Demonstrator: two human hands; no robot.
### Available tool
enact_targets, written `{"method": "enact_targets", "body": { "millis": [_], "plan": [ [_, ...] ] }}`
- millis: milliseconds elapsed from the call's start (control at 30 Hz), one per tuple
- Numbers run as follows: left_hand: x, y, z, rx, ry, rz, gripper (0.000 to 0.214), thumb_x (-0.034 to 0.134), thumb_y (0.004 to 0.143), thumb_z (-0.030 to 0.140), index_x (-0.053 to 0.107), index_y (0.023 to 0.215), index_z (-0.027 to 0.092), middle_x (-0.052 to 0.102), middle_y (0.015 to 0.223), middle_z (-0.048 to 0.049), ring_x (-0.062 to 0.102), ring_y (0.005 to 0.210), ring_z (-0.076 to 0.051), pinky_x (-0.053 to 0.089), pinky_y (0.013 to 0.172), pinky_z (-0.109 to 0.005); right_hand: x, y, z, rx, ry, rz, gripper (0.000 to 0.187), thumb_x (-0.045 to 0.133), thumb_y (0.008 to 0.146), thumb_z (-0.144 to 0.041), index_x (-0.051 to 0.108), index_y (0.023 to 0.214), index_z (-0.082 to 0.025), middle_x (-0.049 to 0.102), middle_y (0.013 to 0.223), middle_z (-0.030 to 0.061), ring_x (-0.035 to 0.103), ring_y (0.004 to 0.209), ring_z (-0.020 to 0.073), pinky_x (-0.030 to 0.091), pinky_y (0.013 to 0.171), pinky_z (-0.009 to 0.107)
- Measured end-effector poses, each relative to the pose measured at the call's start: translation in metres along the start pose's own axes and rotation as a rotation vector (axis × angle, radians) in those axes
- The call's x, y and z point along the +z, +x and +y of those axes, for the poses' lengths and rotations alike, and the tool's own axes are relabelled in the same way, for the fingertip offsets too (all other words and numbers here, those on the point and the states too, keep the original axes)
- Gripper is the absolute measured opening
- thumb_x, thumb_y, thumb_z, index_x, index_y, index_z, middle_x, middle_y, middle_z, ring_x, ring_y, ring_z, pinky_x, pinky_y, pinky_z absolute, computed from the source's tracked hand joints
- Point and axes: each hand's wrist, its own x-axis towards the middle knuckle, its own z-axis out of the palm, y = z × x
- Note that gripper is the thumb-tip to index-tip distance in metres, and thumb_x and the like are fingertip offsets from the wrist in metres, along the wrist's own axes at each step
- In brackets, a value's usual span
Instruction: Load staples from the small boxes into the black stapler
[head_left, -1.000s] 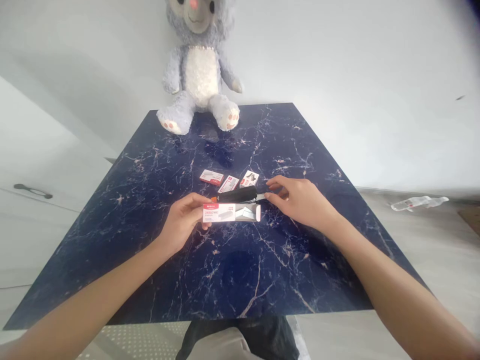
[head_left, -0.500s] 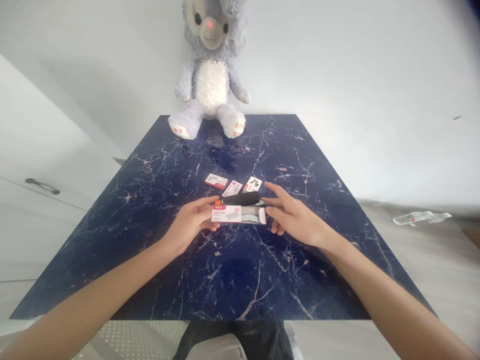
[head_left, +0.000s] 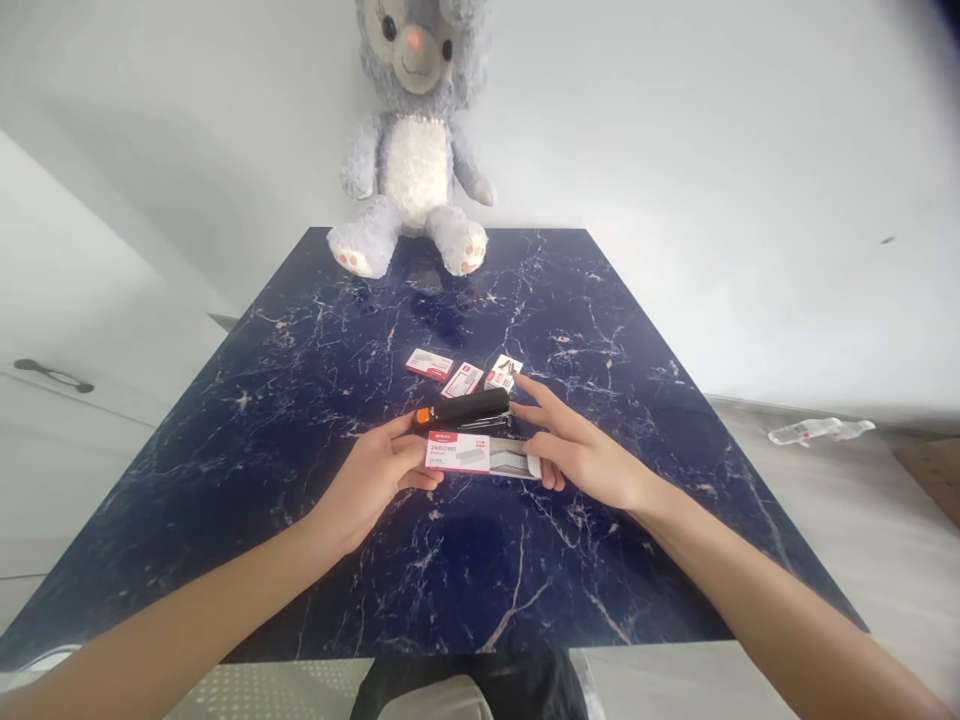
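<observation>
My left hand (head_left: 382, 465) pinches the left end of a red-and-white staple box (head_left: 457, 453). At its right end the box is open, and grey metal staples (head_left: 510, 461) show there. My right hand (head_left: 574, 445) has its thumb and lower fingers closed on that right end, while its index finger stretches toward the small boxes behind. A black stapler (head_left: 469, 408) with an orange tab lies just beyond the box. My left index finger reaches the stapler's left end, and a right fingertip is close to its other end.
Behind the stapler lie a red-and-white box (head_left: 430, 363), a white card-like box (head_left: 462, 380) and a small white box (head_left: 503, 372). A plush toy (head_left: 416, 170) sits at the far edge of the dark blue marbled table (head_left: 315, 330). A clear plastic bottle (head_left: 821, 431) is on the floor at right.
The staple box has come nearer to me, away from the stapler, so more of the stapler shows. My right hand has closed in on the box's open end. The view has shifted slightly.
</observation>
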Motion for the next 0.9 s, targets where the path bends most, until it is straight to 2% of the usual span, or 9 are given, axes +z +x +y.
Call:
{"method": "enact_targets", "body": {
  "millis": [100, 233, 333, 400, 467, 600, 733, 900],
  "plan": [
    [0.002, -0.001, 0.001, 0.006, 0.020, -0.005, 0.052, 0.072, 0.090, 0.037, 0.062, 0.138, 0.021, 0.076, 0.112, -0.0130, 0.072, 0.080, -0.017, 0.059, 0.066, -0.024, 0.004, -0.002, -0.004, -0.041, -0.054, -0.035, 0.084, 0.055, 0.092, -0.024, 0.015, 0.164, -0.042, 0.042, 0.162, 0.0092, 0.062, 0.060, 0.0107, 0.055, 0.055, 0.030],
    [0.004, -0.003, 0.001, 0.007, 0.035, -0.024, 0.057, 0.074, 0.088, 0.033, 0.058, 0.142, 0.020, 0.077, 0.097, -0.0108, 0.071, 0.076, -0.017, 0.058, 0.065, -0.024, 0.006, -0.001, -0.002, -0.095, -0.107, -0.083, 0.084, 0.052, 0.096, -0.028, 0.006, 0.164, -0.042, 0.039, 0.164, 0.0050, 0.068, 0.086, 0.0204, 0.058, 0.070, 0.037],
    [0.005, -0.003, 0.001, 0.011, 0.048, -0.032, 0.059, 0.074, 0.088, 0.035, 0.055, 0.143, 0.021, 0.076, 0.093, -0.0093, 0.071, 0.075, -0.017, 0.057, 0.064, -0.025, 0.005, 0.000, -0.001, -0.087, -0.127, -0.112, 0.085, 0.051, 0.097, -0.030, 0.001, 0.164, -0.041, 0.033, 0.167, 0.0052, 0.067, 0.102, 0.0253, 0.058, 0.081, 0.041],
    [0.005, -0.001, 0.000, 0.024, 0.055, -0.025, 0.060, 0.074, 0.088, 0.037, 0.055, 0.143, 0.022, 0.076, 0.092, -0.0088, 0.071, 0.074, -0.017, 0.057, 0.064, -0.025, 0.003, 0.000, -0.001, -0.075, -0.123, -0.145, 0.086, 0.052, 0.097, -0.030, 0.000, 0.165, -0.040, 0.030, 0.168, 0.0074, 0.067, 0.099, 0.0235, 0.058, 0.081, 0.041],
    [0.005, 0.000, 0.000, 0.036, 0.056, -0.017, 0.060, 0.075, 0.088, 0.039, 0.056, 0.142, 0.021, 0.076, 0.090, -0.0088, 0.071, 0.072, -0.017, 0.057, 0.064, -0.025, 0.003, 0.000, -0.001, -0.067, -0.094, -0.182, 0.088, 0.053, 0.096, -0.028, 0.000, 0.165, -0.040, 0.029, 0.168, 0.0096, 0.067, 0.085, 0.0183, 0.058, 0.074, 0.037],
    [0.007, -0.001, -0.001, 0.045, 0.062, -0.009, 0.062, 0.075, 0.088, 0.040, 0.054, 0.143, 0.021, 0.075, 0.088, -0.0086, 0.071, 0.072, -0.018, 0.056, 0.063, -0.026, 0.004, 0.002, 0.002, -0.057, -0.021, -0.180, 0.093, 0.056, 0.093, -0.026, 0.000, 0.164, -0.043, 0.039, 0.163, 0.0098, 0.060, 0.061, 0.0100, 0.053, 0.056, 0.030],
    [0.010, -0.002, -0.001, 0.053, 0.047, -0.006, 0.064, 0.075, 0.088, 0.037, 0.052, 0.145, 0.022, 0.076, 0.089, -0.0088, 0.071, 0.071, -0.018, 0.056, 0.062, -0.026, 0.008, 0.003, 0.006, -0.067, 0.011, -0.161, 0.094, 0.059, 0.091, -0.025, 0.003, 0.164, -0.044, 0.041, 0.162, 0.0093, 0.059, 0.057, 0.0085, 0.052, 0.052, 0.028],
    [0.010, -0.001, 0.000, 0.031, 0.015, -0.022, 0.066, 0.076, 0.087, 0.038, 0.050, 0.146, 0.021, 0.076, 0.093, -0.0098, 0.071, 0.073, -0.017, 0.056, 0.062, -0.025, 0.013, 0.003, 0.005, -0.133, -0.006, -0.109, 0.095, 0.063, 0.088, -0.024, 0.010, 0.164, -0.041, 0.045, 0.160, 0.0105, 0.061, 0.065, 0.0105, 0.053, 0.053, 0.026]
  ]
}}
